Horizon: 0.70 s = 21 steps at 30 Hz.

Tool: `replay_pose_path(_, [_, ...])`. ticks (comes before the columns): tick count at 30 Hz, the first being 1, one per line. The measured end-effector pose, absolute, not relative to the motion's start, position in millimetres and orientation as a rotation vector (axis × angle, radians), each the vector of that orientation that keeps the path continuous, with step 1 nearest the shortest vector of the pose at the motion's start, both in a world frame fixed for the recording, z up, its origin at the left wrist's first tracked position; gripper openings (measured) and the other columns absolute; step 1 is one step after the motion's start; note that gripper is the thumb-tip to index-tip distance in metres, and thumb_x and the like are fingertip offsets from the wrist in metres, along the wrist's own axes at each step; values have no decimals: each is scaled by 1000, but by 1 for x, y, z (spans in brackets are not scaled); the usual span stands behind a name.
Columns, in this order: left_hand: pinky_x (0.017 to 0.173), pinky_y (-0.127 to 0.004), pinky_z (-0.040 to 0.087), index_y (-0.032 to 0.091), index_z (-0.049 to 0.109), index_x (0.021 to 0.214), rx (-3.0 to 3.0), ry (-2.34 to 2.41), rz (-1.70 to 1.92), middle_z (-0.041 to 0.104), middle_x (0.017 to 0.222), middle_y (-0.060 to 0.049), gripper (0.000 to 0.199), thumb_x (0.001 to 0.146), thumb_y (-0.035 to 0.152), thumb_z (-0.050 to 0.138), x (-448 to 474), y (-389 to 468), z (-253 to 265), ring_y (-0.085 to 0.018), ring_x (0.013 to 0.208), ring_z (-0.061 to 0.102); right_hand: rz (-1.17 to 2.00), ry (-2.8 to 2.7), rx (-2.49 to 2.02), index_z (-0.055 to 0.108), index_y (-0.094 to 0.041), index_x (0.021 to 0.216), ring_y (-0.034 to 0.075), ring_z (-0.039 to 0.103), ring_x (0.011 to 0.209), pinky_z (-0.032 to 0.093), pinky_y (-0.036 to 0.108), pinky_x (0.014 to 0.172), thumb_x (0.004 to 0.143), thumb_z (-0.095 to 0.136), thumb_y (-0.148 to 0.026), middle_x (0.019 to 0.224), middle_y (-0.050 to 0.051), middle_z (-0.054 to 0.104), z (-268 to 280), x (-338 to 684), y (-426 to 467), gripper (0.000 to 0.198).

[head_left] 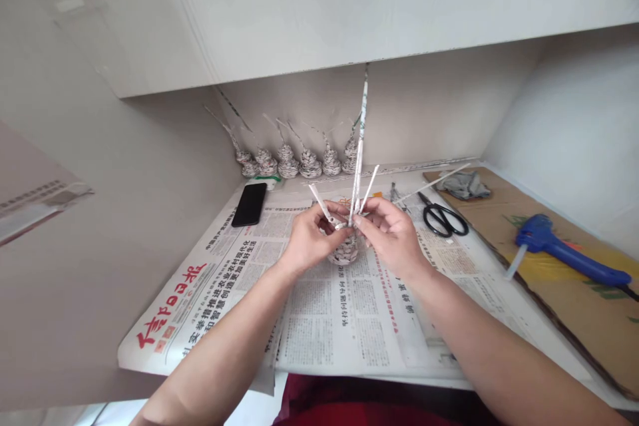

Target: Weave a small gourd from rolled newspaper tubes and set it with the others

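Observation:
Between my hands is a small woven paper gourd (344, 253), its rounded lower body showing below my fingers. Several rolled paper strips stick up from its top, and one long paper strip (363, 113) rises well above the others. My left hand (317, 229) is closed around the left side of the gourd's top, thumb pressed along the rim. With thumb and fingers pinched, my right hand (389, 229) grips a paper strip at the right of the top. My fingers partly hide the weave there.
A row of woven paper gourds (310, 163) lines the back wall. A black phone (249, 204) lies left on the newspaper (239, 279). To the right are black scissors (442, 218), a grey cloth (465, 184) and a blue glue gun (564, 249) on cardboard (564, 306). A white panel (349, 6) overhangs.

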<state>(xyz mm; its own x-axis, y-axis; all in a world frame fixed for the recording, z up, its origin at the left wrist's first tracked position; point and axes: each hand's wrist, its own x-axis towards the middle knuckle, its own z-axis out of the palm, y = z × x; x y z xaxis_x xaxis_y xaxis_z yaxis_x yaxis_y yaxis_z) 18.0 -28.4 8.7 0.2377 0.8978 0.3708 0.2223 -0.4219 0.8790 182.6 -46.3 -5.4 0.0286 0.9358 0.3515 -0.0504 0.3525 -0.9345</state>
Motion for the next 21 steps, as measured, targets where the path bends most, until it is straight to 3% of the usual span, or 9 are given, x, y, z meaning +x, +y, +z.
replay_pose_path(4, [60, -25, 47, 14, 71, 84, 1799, 1075, 1208, 74, 80, -5, 23, 71, 31, 80, 19, -29, 10, -14, 66, 62, 1063, -1231, -816, 62, -22, 86, 11, 59, 61, 48, 23, 48, 80, 76, -40, 76, -2, 65, -5, 183, -45, 23])
replay_pose_path(9, [58, -25, 45, 14, 73, 84, 1783, 1103, 1198, 72, 74, -4, 19, 75, 31, 75, 16, -27, 9, -14, 61, 60, 1174, -1149, -794, 67, -21, 91, 13, 64, 70, 56, 26, 60, 80, 75, -40, 80, 0, 68, -9, 184, -39, 24])
replay_pose_path(17, [61, -24, 45, 14, 67, 82, 1745, 1037, 1208, 66, 73, -3, 21, 79, 33, 74, 17, -25, 3, -12, 64, 57, 1073, -1276, -984, 67, -20, 80, 15, 64, 66, 55, 28, 58, 76, 76, -38, 74, 1, 68, -10, 185, -38, 20])
replay_pose_path(21, [60, -23, 41, 14, 65, 81, 1759, 1005, 1161, 63, 70, -1, 19, 81, 32, 72, 16, -24, 2, -11, 62, 53, 1178, -1171, -981, 66, -19, 75, 13, 62, 61, 54, 26, 55, 70, 79, -41, 67, 0, 66, -10, 182, -37, 27])
